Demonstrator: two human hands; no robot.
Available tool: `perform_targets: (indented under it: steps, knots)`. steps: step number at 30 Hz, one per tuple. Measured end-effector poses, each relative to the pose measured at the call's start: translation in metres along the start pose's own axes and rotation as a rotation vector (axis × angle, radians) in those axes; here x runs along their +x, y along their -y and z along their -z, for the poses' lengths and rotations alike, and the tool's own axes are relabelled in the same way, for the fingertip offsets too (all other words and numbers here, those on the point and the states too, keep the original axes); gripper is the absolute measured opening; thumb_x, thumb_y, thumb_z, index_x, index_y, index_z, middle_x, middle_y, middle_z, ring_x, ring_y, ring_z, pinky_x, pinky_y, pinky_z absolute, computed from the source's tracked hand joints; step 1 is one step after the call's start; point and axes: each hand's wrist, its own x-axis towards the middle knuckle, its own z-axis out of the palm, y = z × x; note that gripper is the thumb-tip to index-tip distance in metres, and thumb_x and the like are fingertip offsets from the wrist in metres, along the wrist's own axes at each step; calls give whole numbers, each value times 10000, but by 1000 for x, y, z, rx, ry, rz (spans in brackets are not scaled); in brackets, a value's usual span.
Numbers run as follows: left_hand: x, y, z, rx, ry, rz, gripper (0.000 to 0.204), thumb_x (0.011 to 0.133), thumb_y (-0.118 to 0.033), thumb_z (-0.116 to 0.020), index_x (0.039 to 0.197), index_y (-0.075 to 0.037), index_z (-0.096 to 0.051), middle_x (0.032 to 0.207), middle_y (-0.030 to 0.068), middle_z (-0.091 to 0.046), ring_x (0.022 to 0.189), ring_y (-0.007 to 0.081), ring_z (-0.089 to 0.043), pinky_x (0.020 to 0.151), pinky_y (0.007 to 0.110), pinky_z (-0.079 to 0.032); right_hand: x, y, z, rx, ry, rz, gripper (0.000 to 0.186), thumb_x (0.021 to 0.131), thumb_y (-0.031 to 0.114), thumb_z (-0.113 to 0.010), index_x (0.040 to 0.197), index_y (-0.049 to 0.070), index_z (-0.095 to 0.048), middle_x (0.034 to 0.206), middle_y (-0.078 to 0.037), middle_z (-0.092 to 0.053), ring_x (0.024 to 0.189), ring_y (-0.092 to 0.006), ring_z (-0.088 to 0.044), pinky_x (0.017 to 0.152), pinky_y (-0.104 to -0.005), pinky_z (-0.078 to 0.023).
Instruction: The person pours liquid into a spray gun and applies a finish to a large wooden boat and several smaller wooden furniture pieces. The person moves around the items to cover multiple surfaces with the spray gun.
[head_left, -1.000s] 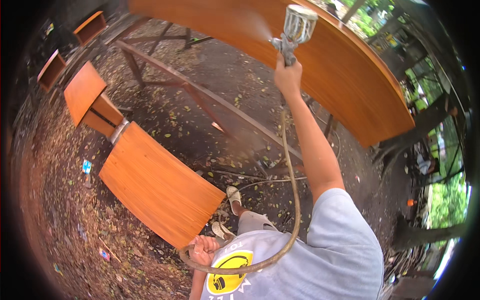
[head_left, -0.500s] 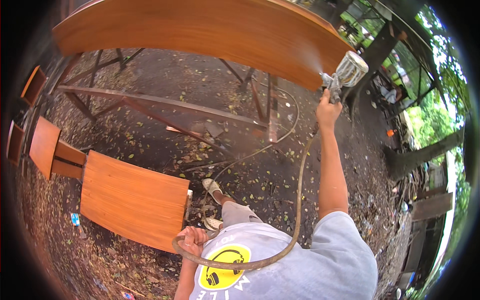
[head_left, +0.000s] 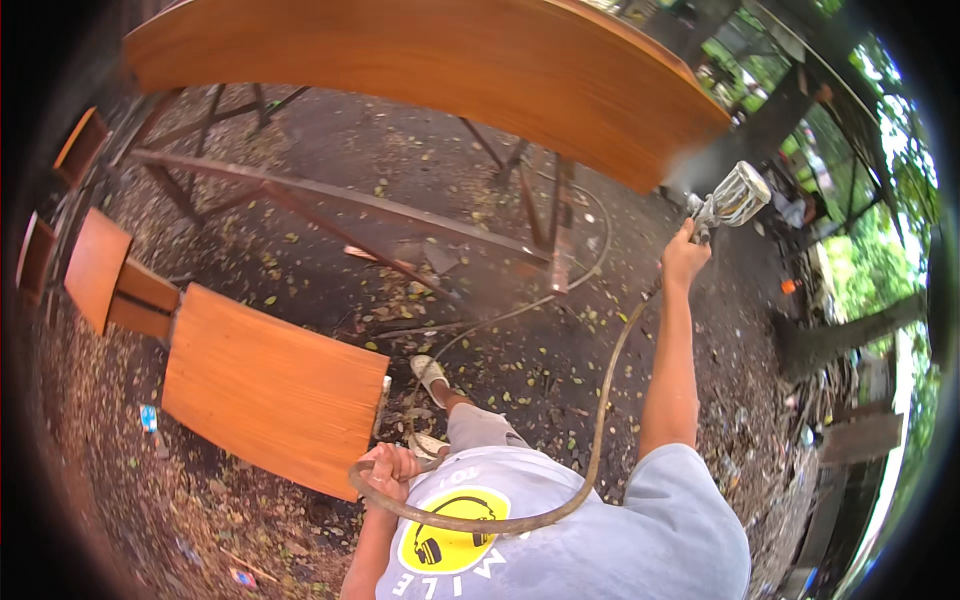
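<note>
My right hand (head_left: 686, 255) grips a metal spray gun (head_left: 705, 212) with a paint-stained cup (head_left: 740, 195) on top, held just past the right end of a long, varnished orange-brown board (head_left: 420, 70). Pale mist drifts from its nozzle by that end. My left hand (head_left: 390, 466), near my waist, is closed round a loop of hose (head_left: 600, 420), which runs up to the gun. Beside that hand lies a flat orange wooden panel (head_left: 270, 385) in the lower left.
A wooden trestle frame (head_left: 350, 210) stands under the board. Smaller wooden pieces (head_left: 95, 265) line the left. More hose (head_left: 600, 262) snakes over the leaf-strewn ground (head_left: 600, 350). Tree trunks (head_left: 850, 330) and a roofed structure are on the right, with a blurred shape, possibly a person, in the background.
My right hand and the spray gun have moved rightward and lower in view, from along the board to beyond its right end. The view has shifted. My left hand keeps hold of the hose.
</note>
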Motion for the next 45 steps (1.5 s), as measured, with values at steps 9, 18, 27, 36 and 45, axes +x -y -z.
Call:
perform_targets:
  steps: [9, 18, 27, 36, 45]
  knots:
    - [9, -15, -6, -15, -159, -85, 557, 1060, -406, -372, 600, -100, -296, 488, 24, -255, 445, 150, -232, 460, 327, -255, -91, 162, -166, 447, 408, 121, 201, 965, 147, -582, 965, -45, -640, 665, -40, -566, 614, -128, -476, 576, -351, -400]
    - [15, -19, -6, -98, -366, -202, 571, 1055, -449, -352, 599, -112, -285, 489, 21, -235, 456, 151, -217, 466, 330, -241, -162, 310, -320, 804, 758, 109, 206, 952, 141, -574, 918, -60, -602, 645, -39, -531, 599, -126, -459, 570, -345, -395]
    - [28, -17, -15, -72, -382, -204, 551, 1057, -397, -400, 602, -99, -314, 506, 34, -286, 474, 152, -251, 489, 336, -268, -188, 353, -391, 857, 996, 101, 230, 947, 168, -586, 902, -57, -605, 608, -55, -530, 567, -150, -478, 556, -366, -414]
    - [23, -13, -2, -70, -225, -144, 547, 1050, -390, -426, 600, -98, -318, 502, 29, -281, 467, 148, -249, 483, 321, -268, -141, 243, -289, 661, 791, -25, 237, 944, 149, -600, 1049, -61, -629, 710, -56, -595, 624, -139, -500, 618, -336, -440]
    - [21, -13, -12, 42, 1, -14, 533, 1015, -351, -537, 606, -66, -347, 535, 21, -317, 498, 141, -302, 495, 316, -290, -60, 45, -134, 343, 292, 87, 273, 949, 209, -625, 795, -17, -639, 636, -15, -586, 588, -98, -518, 553, -304, -413]
